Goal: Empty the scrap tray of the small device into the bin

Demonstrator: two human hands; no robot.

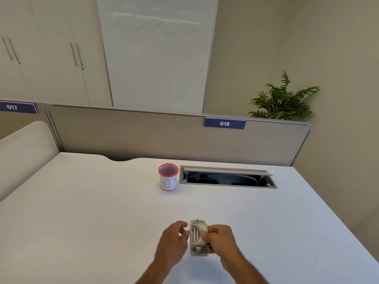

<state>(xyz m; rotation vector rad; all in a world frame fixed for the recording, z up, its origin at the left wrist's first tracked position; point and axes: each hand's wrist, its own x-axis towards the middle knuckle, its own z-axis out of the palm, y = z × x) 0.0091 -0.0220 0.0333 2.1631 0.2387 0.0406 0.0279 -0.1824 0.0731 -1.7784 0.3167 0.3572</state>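
Note:
A small grey hole punch (197, 236) lies on the white desk (102, 212) near its front edge. My right hand (220, 239) grips its right side, fingers wrapped over the lever. Just left of the punch, my left hand (174, 240) hovers with fingers apart, fingertips close to the punch's left edge; whether they touch it I cannot tell. The bin (168, 177), a red mesh cup with a white label reading "BIN", stands upright farther back on the desk, well beyond both hands.
An open cable hatch (227, 178) is sunk into the desk right of the bin. A beige partition (143, 132) with a "018" tag closes off the back. A plant (284, 99) stands behind it at right.

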